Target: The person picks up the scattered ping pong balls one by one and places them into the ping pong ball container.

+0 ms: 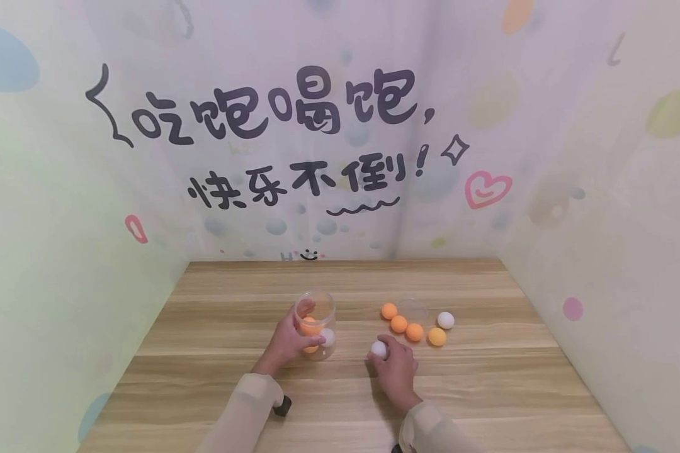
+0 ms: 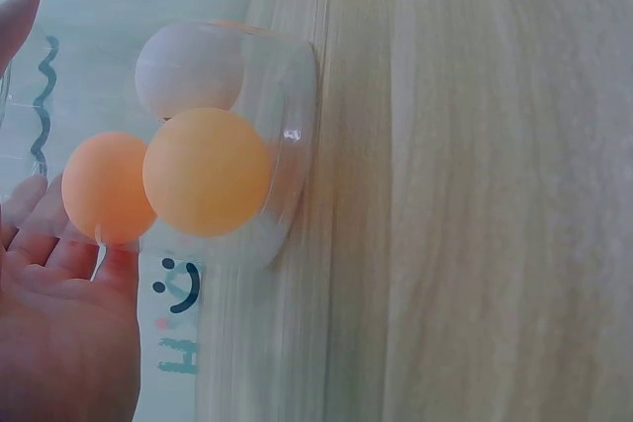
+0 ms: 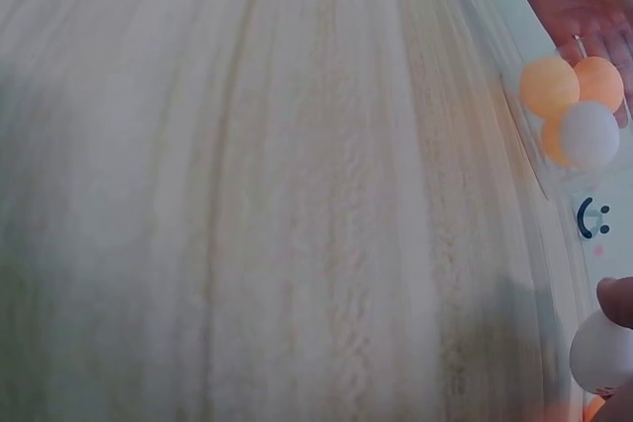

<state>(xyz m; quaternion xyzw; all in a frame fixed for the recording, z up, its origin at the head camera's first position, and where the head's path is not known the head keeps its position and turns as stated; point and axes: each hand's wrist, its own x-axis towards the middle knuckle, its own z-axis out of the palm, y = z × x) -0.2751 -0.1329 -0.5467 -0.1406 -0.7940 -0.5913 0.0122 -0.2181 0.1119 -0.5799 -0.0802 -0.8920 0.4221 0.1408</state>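
Note:
My left hand [image 1: 286,340] grips a clear plastic jar [image 1: 327,314], its fingers behind the wall and its thumb across the front. The jar stands upright with an open top. Inside it lie orange ping-pong balls [image 2: 206,173] and a white ping-pong ball [image 2: 188,68], gathered toward the bottom. To the right of the jar, my right hand [image 1: 398,371] pinches another white ping-pong ball [image 1: 379,350] between thumb and fingers, low over the table. In the right wrist view only the thumb and part of that ball show at the lower right edge.
Beyond my right hand, orange balls [image 1: 398,324] sit in a slanting row on the wooden table [image 1: 232,289]. A yellower ball [image 1: 437,336] and a white ball [image 1: 446,320] rest right of them. Behind the row lies a clear round lid [image 1: 412,308]. Printed walls enclose the table.

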